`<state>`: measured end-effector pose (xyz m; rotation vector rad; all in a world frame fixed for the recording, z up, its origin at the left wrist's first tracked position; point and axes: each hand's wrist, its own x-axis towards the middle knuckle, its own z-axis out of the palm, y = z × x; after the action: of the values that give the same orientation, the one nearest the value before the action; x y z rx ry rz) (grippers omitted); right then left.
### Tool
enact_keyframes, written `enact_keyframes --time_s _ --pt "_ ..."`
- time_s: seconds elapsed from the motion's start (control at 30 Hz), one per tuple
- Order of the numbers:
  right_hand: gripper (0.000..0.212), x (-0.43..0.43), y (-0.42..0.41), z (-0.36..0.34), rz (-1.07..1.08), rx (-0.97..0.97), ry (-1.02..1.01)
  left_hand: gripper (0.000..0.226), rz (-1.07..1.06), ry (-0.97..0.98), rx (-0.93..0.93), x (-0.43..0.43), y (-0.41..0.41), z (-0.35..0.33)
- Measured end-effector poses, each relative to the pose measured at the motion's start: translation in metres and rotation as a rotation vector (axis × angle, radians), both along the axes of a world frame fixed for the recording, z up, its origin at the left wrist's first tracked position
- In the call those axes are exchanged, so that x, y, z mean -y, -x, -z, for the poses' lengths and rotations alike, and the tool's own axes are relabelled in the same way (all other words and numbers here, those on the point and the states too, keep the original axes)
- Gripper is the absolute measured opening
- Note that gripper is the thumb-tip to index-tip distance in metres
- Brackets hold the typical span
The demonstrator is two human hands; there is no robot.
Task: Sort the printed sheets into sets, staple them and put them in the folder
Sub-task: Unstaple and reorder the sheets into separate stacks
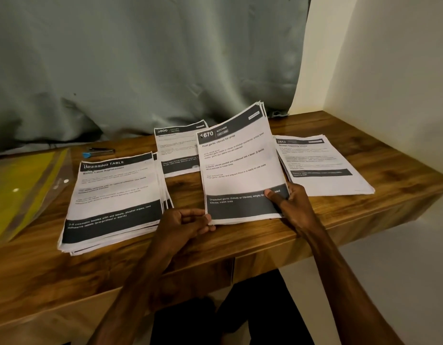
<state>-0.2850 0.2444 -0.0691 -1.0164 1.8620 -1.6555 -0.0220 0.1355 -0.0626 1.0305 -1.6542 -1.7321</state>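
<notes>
Nearest us, at the front edge of the table [28, 270], both hands grip one set [237, 170] of sheets headed 1670. The left hand [188, 222] curls its fingers about the set's near left corner. The right hand [290, 202] pinches the near right corner, thumb on the printed face. The set's long axis runs away from us toward the back edge, with the far end tilted up clear of the wood. Three piles lie around it: the left pile [115, 195] near the front, just beside the left hand; the right pile [322, 165] toward the right edge; and the back pile [178, 150], partly hidden behind the set. Farther off, near the back edge and left of the back pile, lies the stapler [102, 151], its long axis along that edge and its blue end to the left. We judge that stapling comes next. The stapler lies beyond the left pile, back and to the left of the hands, so the left hand is the nearer one, while the right can hold the set. The yellow folder [21, 192] lies flat at the left edge. A curtain [140, 70] hangs behind.
</notes>
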Motion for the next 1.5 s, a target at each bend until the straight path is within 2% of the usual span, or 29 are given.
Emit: enact_keyframes --time_s 0.1,0.17,0.23,0.33,0.47,0.53,0.67,0.73,0.83,0.97,1.07,1.13,1.27,1.5 --pt "0.014 -0.001 0.000 0.000 -0.009 -0.005 -0.013 0.025 -0.014 0.027 0.038 -0.002 0.002 0.000" --pt "0.013 0.000 0.000 -0.001 -0.028 -0.010 0.001 0.026 -0.022 0.096 0.128 0.001 0.003 -0.006" --pt "0.012 0.001 -0.001 -0.002 -0.037 0.010 0.013 0.037 0.001 0.133 0.228 0.008 0.006 -0.010" --pt "0.014 0.000 0.000 -0.005 -0.060 0.084 0.058 0.054 -0.008 0.157 0.280 0.017 0.017 -0.019" --pt "0.030 0.005 0.002 -0.011 -0.105 0.129 0.088 0.083 -0.069 0.130 0.140 0.027 0.031 -0.033" --pt "0.033 0.009 0.002 -0.016 -0.142 0.099 0.092 0.075 -0.095 0.086 0.026 0.030 0.038 -0.043" --pt "0.038 0.020 0.003 -0.023 -0.190 0.050 0.042 0.019 -0.189 0.205 -0.081 0.027 0.055 -0.063" --pt "0.043 0.025 0.005 -0.027 -0.180 0.013 0.040 0.021 -0.203 0.315 -0.070 0.023 0.061 -0.067" --pt "0.043 0.035 0.009 -0.043 -0.131 -0.020 0.084 0.044 -0.208 0.453 -0.034 0.020 0.065 -0.071" --pt "0.031 0.043 0.009 -0.070 -0.083 -0.050 0.199 0.034 -0.218 0.523 -0.118 0.019 0.068 -0.088" --pt "0.030 0.047 0.007 -0.071 -0.043 -0.084 0.227 0.030 -0.240 0.524 -0.133 0.020 0.068 -0.088" --pt "0.034 0.046 0.004 -0.055 -0.040 -0.094 0.185 0.035 -0.238 0.466 -0.101 0.018 0.067 -0.072" --pt "0.038 0.038 -0.007 -0.034 -0.072 -0.128 0.163 0.026 -0.290 0.333 -0.104 0.004 0.066 -0.043" --pt "0.038 0.046 -0.002 -0.043 -0.016 -0.235 0.090 0.028 -0.335 0.342 -0.113 0.007 0.068 -0.042"
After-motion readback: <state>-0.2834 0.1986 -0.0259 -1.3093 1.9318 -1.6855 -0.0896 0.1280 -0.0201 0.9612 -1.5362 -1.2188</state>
